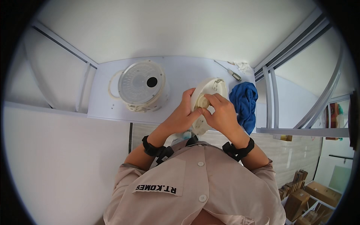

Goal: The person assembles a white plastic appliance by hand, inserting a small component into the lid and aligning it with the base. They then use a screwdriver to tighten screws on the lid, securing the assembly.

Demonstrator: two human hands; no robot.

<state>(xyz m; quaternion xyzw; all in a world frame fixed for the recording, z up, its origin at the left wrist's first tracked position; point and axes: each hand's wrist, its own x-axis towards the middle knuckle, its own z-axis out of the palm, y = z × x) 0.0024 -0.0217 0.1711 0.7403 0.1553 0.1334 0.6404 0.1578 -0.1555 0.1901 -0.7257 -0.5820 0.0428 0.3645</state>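
Observation:
Above the table's near edge, a white oval plastic shell, like an appliance lid, is tilted up in front of me. My left hand grips its left rim, with the thumb reaching in toward the middle. The thumb and fingers of my right hand close on a small round cream-coloured part in the middle of the shell. Whether that part is loose or fixed I cannot tell. Farther left stands a round white appliance body, topped by a greyish disc with a black round spot.
A blue cloth lies bunched right of my hands. Behind it are a screwdriver and a crumpled white tissue. Metal frame rails stand at the table's right side. Cardboard boxes sit at the lower right.

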